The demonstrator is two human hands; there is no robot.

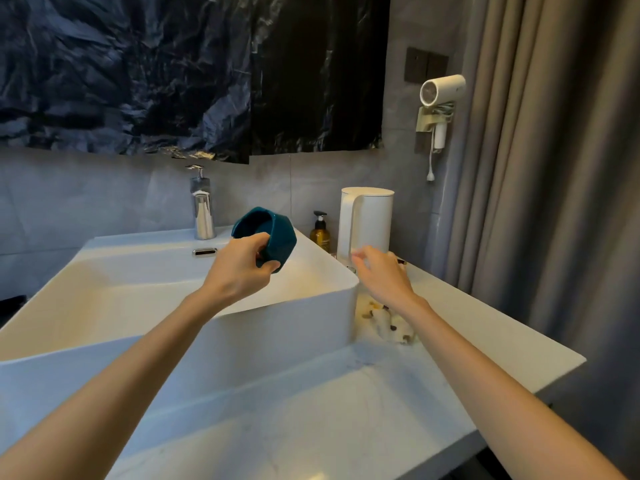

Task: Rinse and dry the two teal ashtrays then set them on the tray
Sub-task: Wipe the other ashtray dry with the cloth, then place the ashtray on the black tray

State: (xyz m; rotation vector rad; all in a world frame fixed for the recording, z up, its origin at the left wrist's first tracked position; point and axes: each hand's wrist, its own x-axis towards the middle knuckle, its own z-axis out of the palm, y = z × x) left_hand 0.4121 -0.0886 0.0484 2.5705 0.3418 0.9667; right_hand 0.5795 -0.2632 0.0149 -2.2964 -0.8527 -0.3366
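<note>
My left hand (239,268) grips a teal faceted ashtray (272,233) by its rim, tilted on its side in the air above the right rear corner of the white sink (104,289). My right hand (381,271) hovers over the counter right of the sink, in front of the white kettle (367,226), fingers loosely curved and holding nothing that I can see. A patterned cloth (391,323) lies crumpled on the counter under my right wrist. A second ashtray and the tray are not visible.
A chrome tap (203,216) stands behind the basin. An amber pump bottle (320,233) sits left of the kettle. A white hairdryer (440,98) hangs on the wall. Grey curtains (554,168) fall at the right. The white marble counter (311,410) runs along the front.
</note>
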